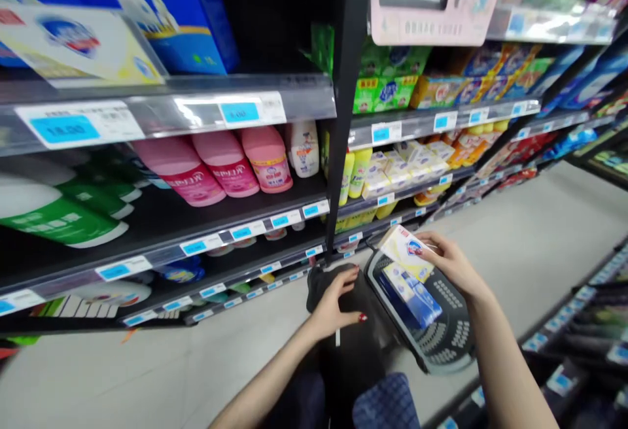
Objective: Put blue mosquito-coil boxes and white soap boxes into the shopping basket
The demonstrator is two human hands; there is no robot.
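Note:
My right hand (449,262) grips a white and yellow soap box (405,252) with a blue and red logo, held above a grey shopping basket (454,357). Inside the basket lie a blue packet (422,308) and another white and yellow box (400,278), partly overlapped by the held one. My left hand (336,308) hovers to the left of the basket, thumb and fingers apart, with nothing in it. Below that hand is a dark shape (353,350) that I cannot clearly make out.
Shelving (161,115) with price labels runs along the left and into the distance. It carries pink bottles (267,157), green-labelled bottles (63,213) and stacked soap packs (407,167). Another shelf edge (554,331) borders the right. Pale floor (544,226) lies between.

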